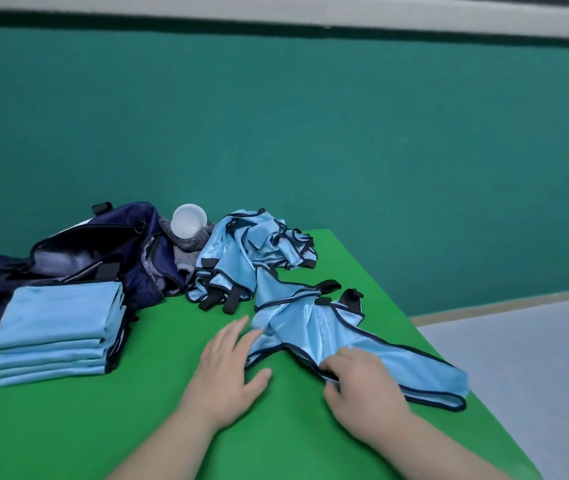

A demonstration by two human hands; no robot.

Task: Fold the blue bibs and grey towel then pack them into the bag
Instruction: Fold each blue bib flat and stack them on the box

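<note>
The table (172, 427) is a flat bright green. The wall (311, 116) behind it is deep teal, topped by an off-white band (276, 10), with a beige skirting strip (505, 304) above the pale grey floor (536, 375). The duffel bag (130, 230) is navy blue with a lighter grey lining (64, 252). The stack of folded bibs (58, 317) is plain light blue. The loose bib (328, 334) and the heap of bibs (252, 244) are glossy light blue, edged in dark navy, with black tabs (230, 304). The towel (186, 251) is mottled grey. The cup (189, 220) is white.
</note>
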